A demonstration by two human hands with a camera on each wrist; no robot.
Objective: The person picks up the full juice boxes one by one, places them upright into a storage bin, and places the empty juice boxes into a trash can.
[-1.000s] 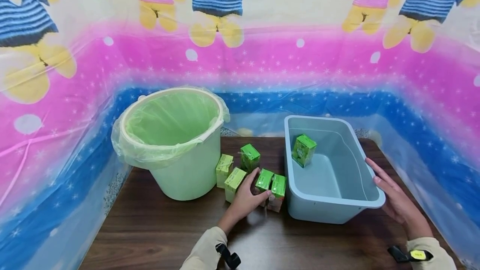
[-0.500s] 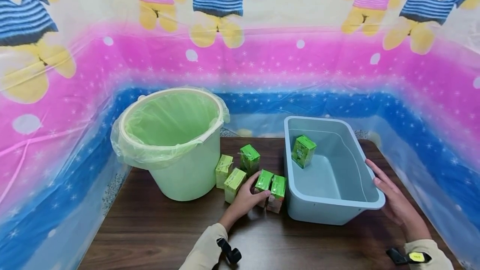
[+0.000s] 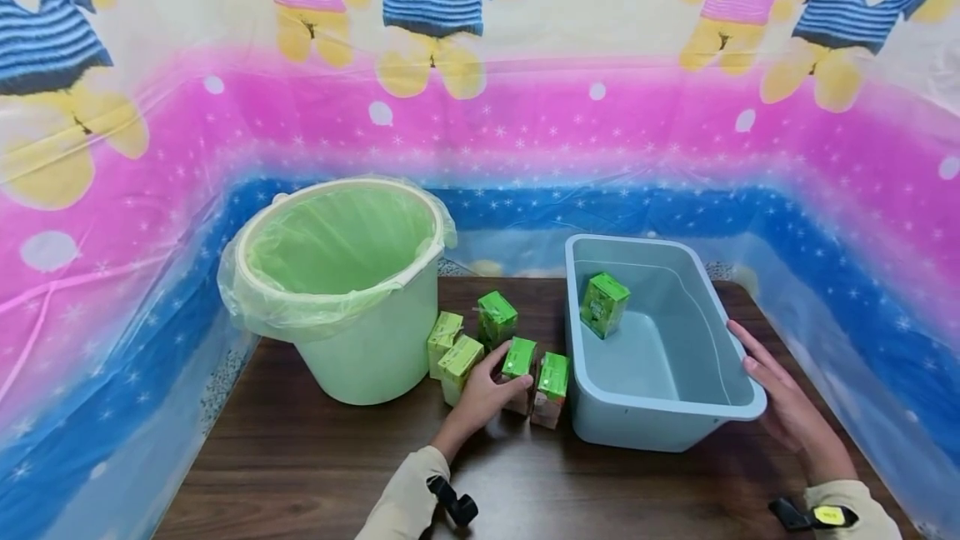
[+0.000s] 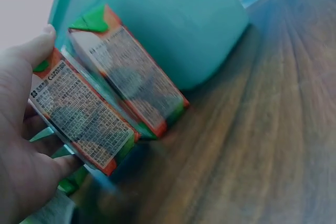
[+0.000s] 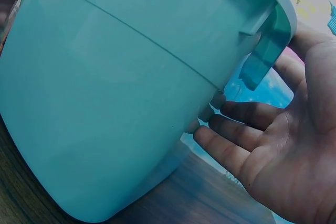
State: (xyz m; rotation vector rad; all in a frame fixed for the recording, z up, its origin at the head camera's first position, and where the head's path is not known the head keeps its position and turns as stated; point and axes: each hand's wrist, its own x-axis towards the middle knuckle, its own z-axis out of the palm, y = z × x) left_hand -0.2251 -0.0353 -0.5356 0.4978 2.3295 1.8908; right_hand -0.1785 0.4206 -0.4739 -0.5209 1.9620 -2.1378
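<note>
My left hand [image 3: 480,401] grips a green-topped drink carton [image 3: 519,359], thumb on one side and fingers on the other. A second green-topped carton [image 3: 551,387] stands just right of it, beside the grey-blue tub [image 3: 667,427]; printed sides of both show in the left wrist view. Two yellow-green cartons [image 3: 460,359] stand left of the hand, and another green carton [image 3: 496,317] is behind it. One more green carton [image 3: 604,305] sits inside the tub. My right hand [image 3: 795,407] touches the tub's right side, its fingers [image 5: 226,150] extended against the outer wall.
A pale green bucket [image 3: 367,357] lined with a thin green bag [image 3: 337,240] stands on the left of the dark wooden table [image 3: 315,473]. Behind the table hangs a patterned pink and blue sheet [image 3: 525,123].
My left hand has shifted slightly left with the gripped carton, widening the gap to the carton beside the tub. The front yellow-green carton now leans left. My right hand stays at the tub.
</note>
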